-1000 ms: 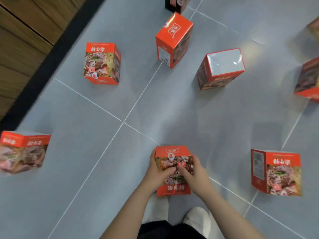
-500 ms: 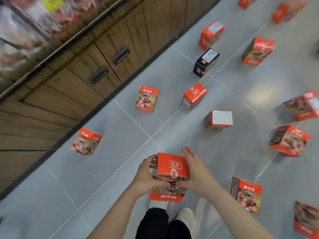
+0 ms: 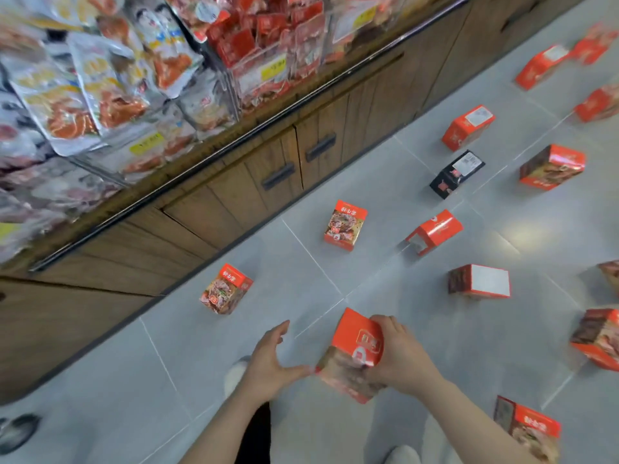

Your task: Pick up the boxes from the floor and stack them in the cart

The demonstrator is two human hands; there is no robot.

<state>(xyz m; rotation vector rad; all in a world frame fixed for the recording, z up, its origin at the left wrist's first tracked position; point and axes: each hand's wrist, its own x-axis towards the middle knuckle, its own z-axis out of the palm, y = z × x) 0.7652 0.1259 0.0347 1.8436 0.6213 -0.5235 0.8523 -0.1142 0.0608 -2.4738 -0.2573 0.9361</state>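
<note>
I hold a red food box (image 3: 355, 353) off the floor, tilted, in front of my body. My right hand (image 3: 400, 356) grips its right side. My left hand (image 3: 269, 358) is spread open just left of the box, its fingertips near the lower left corner; whether they touch it I cannot tell. Several more red boxes lie scattered on the grey tiled floor, among them one (image 3: 226, 289) near the cabinet, one (image 3: 345, 226) further on, and one (image 3: 527, 430) beside my right forearm. A black box (image 3: 457, 174) lies among them. No cart is in view.
A wooden cabinet (image 3: 234, 195) with dark handles runs along the left, below a shelf of packaged snacks (image 3: 134, 78). A dark wheel-like object (image 3: 16, 432) sits at the lower left edge. My feet in light shoes (image 3: 236, 376) stand below the held box.
The box has come up from the floor and tilted. My left hand has come off its side and opened. The camera has risen, bringing the shelf into view.
</note>
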